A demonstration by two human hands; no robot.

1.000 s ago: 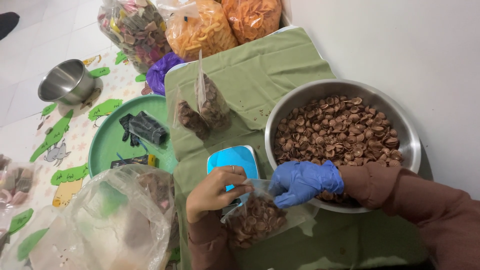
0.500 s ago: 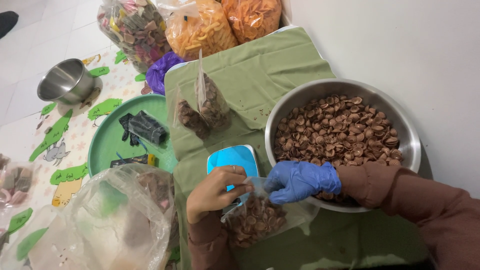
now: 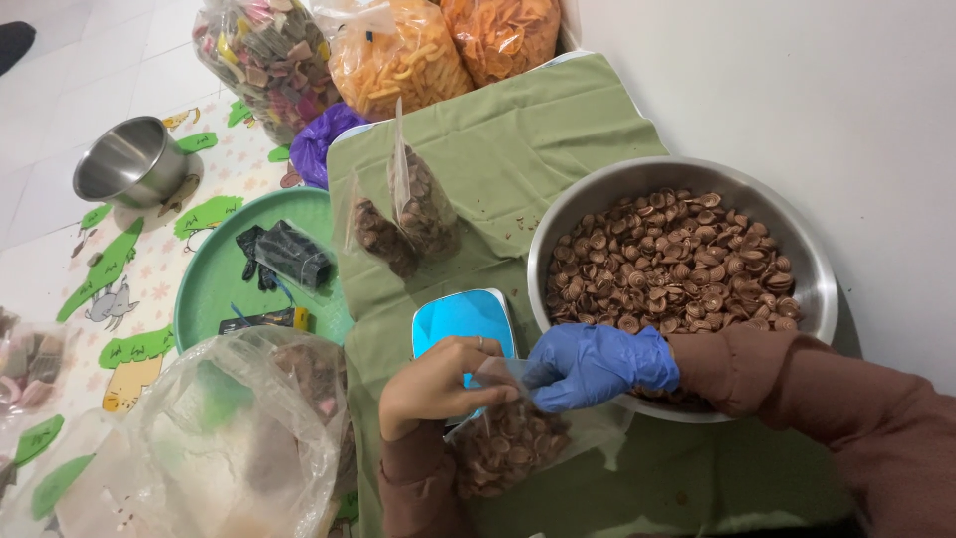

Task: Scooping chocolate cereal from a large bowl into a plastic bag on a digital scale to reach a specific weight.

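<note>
1. Left hand [image 3: 438, 384], bare, pinches the top edge of a clear bag [image 3: 508, 443] of brown shell snacks.
2. Right hand [image 3: 595, 365], in a blue glove, grips the same edge from the other side, fingers pressed together.
3. The bag sits on the green cloth [image 3: 508, 149], just before the blue scale [image 3: 463, 321].
4. Steel bowl [image 3: 812, 274] of brown snacks touches the right wrist.

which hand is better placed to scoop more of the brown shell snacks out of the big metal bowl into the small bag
Right. The gloved right hand sits at the rim of the big metal bowl, nearest the brown shell snacks. The bare left hand is pinching the small bag mouth, farther away.
</note>
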